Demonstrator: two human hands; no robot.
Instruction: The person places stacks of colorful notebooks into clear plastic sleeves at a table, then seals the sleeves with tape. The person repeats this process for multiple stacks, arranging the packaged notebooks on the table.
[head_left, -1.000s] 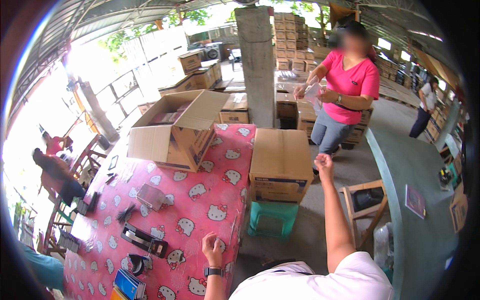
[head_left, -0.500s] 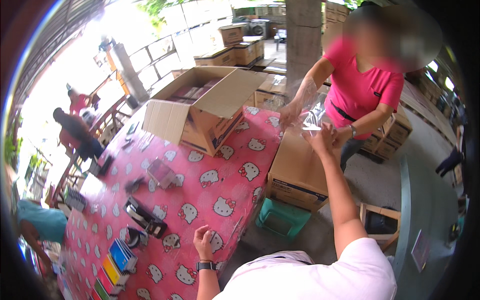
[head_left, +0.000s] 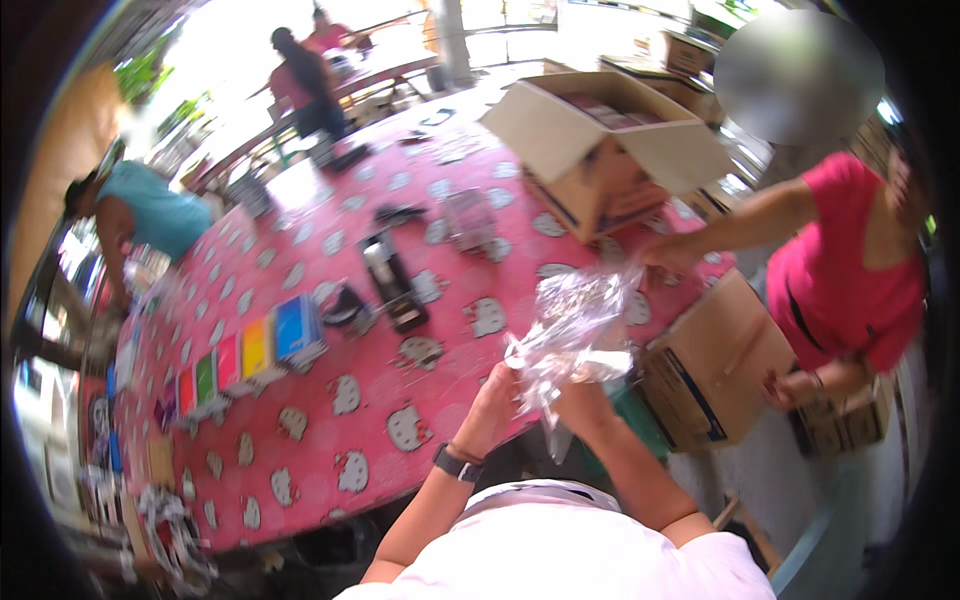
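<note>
Handling the clear plastic (head_left: pixel 578 312) looks like the step in hand: the left grip (head_left: pixel 487 402) seems to pinch its near edge; the right grip (head_left: pixel 583 408) is under it, fingers hidden, so closure cannot be told. The next move calls for steadiness on both sides. Left of the grip, coloured booklets (head_left: pixel 232 365) line the pink surface (head_left: pixel 320 430); ahead-right, a co-worker's hand (head_left: pixel 672 256) nears the plastic's far end; beyond stands an open carton (head_left: pixel 600 190).

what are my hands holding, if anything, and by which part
Crinkled clear plastic, by its near edge in the left hand; the right hand meets it, grip hidden.
</note>
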